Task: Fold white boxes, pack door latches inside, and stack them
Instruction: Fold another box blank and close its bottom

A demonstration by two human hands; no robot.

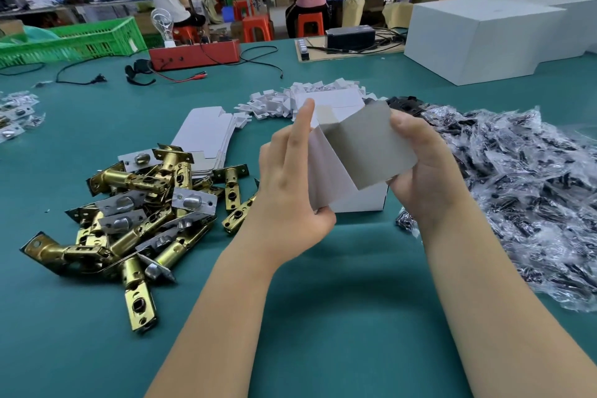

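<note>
Head view: at frame centre your left hand (290, 191) and right hand (429, 171) grip a half-folded white cardboard box (361, 152); brass door latches (135, 203) lie unpacked lower left, nothing stacked.

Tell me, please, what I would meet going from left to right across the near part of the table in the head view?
Pile of brass door latches → left hand → partly folded white box → right hand → heap of clear bagged black parts.
</note>
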